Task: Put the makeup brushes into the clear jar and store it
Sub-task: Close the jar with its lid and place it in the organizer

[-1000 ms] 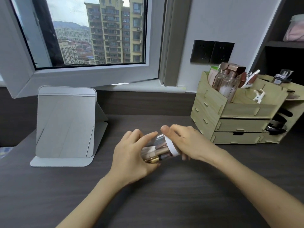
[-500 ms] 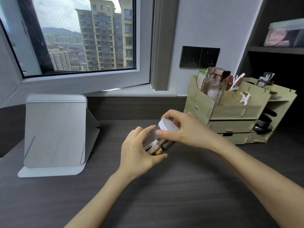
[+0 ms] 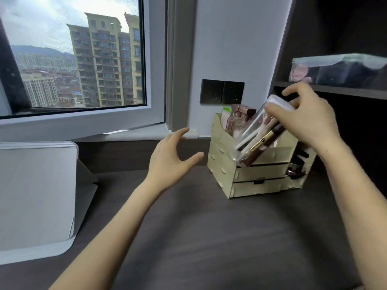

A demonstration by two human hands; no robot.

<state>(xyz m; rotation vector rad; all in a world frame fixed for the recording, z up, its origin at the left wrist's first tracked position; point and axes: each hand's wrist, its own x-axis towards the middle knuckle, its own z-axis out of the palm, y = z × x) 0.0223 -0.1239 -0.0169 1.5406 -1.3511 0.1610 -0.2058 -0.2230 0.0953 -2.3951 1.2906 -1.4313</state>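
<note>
A person's right hand (image 3: 310, 120) grips the clear jar (image 3: 258, 132) by its white-lidded upper end, fingers and thumb closed around the lid (image 3: 279, 104), and holds it tilted in the air in front of a pale wooden desk organiser (image 3: 222, 164) — the lid end toward the upper right, the base toward the lower left. Inside the jar lie the makeup brushes (image 3: 263, 141), white, brown and gold handles showing through the wall. The left hand (image 3: 169, 158) hangs open above the dark desk (image 3: 209, 237), fingers spread and thumb apart, touching nothing, well to the left of the jar. Bottles and boxes stand in the organiser's top compartment (image 3: 240, 118); its drawers are partly hidden behind the jar. A grey folding mirror stand (image 3: 37, 193) sits at the desk's left edge below the window (image 3: 73, 55), and a dark shelf (image 3: 335, 88) carrying a clear box runs behind the right hand — the picture is blurred there
</note>
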